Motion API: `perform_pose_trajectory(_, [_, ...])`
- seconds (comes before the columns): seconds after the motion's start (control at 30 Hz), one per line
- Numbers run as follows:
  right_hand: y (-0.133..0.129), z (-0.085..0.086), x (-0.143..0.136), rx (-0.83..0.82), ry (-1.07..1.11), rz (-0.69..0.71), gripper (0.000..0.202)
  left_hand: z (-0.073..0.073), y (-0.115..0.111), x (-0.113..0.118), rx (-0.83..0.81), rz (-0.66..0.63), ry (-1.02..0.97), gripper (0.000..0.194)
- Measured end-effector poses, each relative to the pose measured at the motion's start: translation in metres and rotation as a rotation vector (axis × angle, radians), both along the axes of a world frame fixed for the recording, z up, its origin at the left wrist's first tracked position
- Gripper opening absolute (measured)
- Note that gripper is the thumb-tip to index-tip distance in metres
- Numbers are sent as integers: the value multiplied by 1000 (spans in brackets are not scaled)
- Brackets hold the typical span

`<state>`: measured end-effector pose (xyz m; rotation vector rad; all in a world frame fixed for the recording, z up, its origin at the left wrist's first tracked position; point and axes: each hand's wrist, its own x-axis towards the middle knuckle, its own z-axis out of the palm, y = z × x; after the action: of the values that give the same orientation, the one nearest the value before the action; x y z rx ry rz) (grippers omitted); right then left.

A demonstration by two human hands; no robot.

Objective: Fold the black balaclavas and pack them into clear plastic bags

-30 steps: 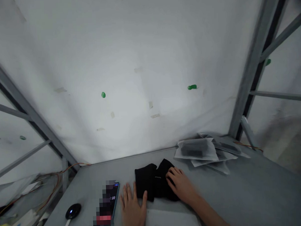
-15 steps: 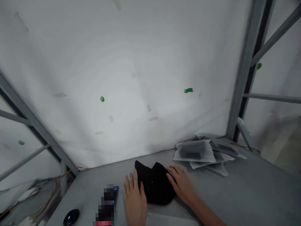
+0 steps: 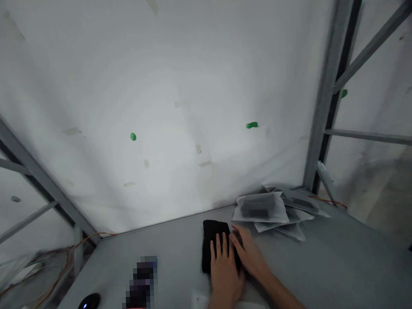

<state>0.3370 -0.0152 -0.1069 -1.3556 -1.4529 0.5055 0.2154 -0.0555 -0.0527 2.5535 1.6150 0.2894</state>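
A black cloth item (image 3: 212, 244), folded into a compact rectangle, lies on the grey table in front of me. My left hand (image 3: 226, 271) rests flat on top of it with fingers spread. Along its right edge is my right hand (image 3: 249, 251), fingers loosely extended and touching the cloth's side. The hands meet near the left fingertips and partly cover the fold. What kind of garment it is cannot be made out. Below the cloth, a translucent plastic bag (image 3: 200, 303) lies partly under my left forearm.
Several frosted bags (image 3: 260, 207) with dark contents are piled at the back right. A phone-like object (image 3: 140, 285), blurred out, lies left of my hands, with a round black device (image 3: 88, 305) beyond it. Metal posts (image 3: 321, 101) flank the table (image 3: 348, 257) before a white wall.
The black cloth has gone from a wide, uneven shape to a narrow rectangle. My left hand has moved right, from beside the cloth onto it. The view has shifted slightly.
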Motion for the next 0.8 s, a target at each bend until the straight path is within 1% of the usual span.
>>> perform_pose_trajectory(0.07, [-2,3,-2,14,-53,21,46,5,-5,-7,-29,-5,-19,75])
perform_pose_trajectory(0.13, [-3,5,-4,4,-97,35,45,8,-8,-18,-23,-54,-42,77])
perform_pose_trajectory(0.2, [-4,6,-5,-11,-145,42,46,11,-8,-34,25,-99,-43,76])
perform_pose_trajectory(0.23, [-4,6,-5,-16,-178,41,47,11,-7,-42,63,-87,-33,72])
perform_pose_trajectory(0.27, [-4,6,-5,-19,-217,38,48,10,-4,-50,107,-35,-16,67])
perform_pose_trajectory(0.33, [-4,5,-7,-28,-306,23,49,5,4,-63,197,163,30,59])
perform_pose_trajectory(0.4, [-4,4,-9,-36,-398,6,52,-5,11,-71,244,352,80,59])
perform_pose_trajectory(0.43, [-4,3,-10,-37,-444,-2,53,-10,14,-73,242,404,103,60])
perform_pose_trajectory(0.53, [-4,0,-12,-44,-576,-7,58,-25,18,-75,176,449,150,63])
perform_pose_trajectory(0.6, [-4,-4,-12,-66,-629,4,62,-29,17,-75,134,469,165,66])
perform_pose_trajectory(0.67, [-4,-7,-12,-85,-643,12,67,-28,16,-77,102,481,167,69])
perform_pose_trajectory(0.8, [-3,-12,-11,-72,-614,2,69,-22,15,-81,74,452,143,71])
